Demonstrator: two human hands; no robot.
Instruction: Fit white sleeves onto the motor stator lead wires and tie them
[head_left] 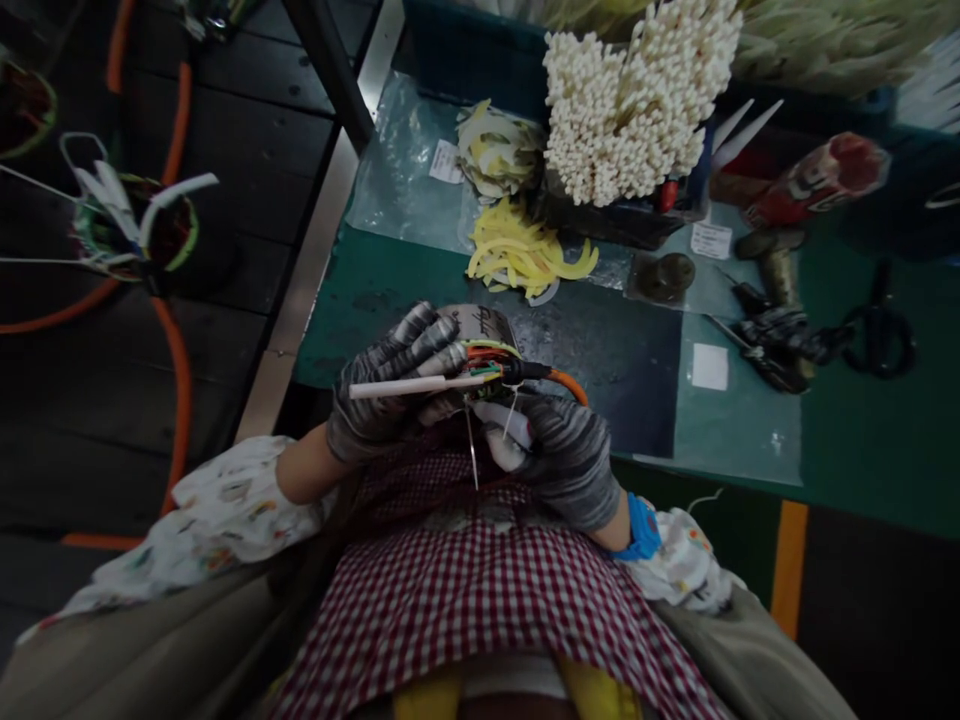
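Left grip (390,385) and right grip (566,460) close on a light, stiff white rod (412,387) and its flexible wire bundle (487,362); take hold at the bundle, not the rod's thin end.

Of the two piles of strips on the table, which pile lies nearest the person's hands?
The bright yellow pile lies nearest the gloved left hand and right hand; the paler, curled pile lies farther away.

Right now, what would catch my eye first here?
The gray-gloved hands stand out at bottom center: the left hand grips a white stick tipped with colored wires, beside the right hand. Above them, a big bunch of white beaded stems rises at the far edge of the bench, with yellow strips just in front.
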